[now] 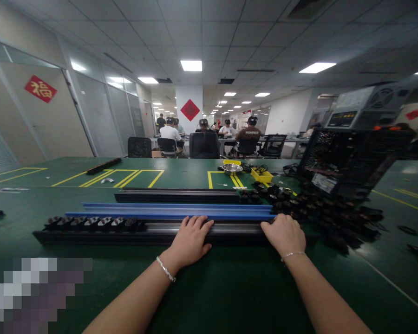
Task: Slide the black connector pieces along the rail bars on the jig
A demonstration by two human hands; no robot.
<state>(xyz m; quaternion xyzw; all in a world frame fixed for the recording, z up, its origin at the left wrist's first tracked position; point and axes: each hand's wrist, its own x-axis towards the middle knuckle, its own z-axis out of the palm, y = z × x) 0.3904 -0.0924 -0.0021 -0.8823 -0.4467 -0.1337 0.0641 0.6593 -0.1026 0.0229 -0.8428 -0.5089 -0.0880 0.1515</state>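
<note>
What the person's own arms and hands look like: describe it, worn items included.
The left hand is ungloved, with a pale silvery bracelet at the wrist. The right hand is ungloved too, wearing a thinner silvery bracelet. No sleeve or cable shows on either arm.

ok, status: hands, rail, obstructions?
Left hand on front black rail, right hand near its right end. Row of parts along rail's left end. Possible clutter: pile of parts to the right.
</note>
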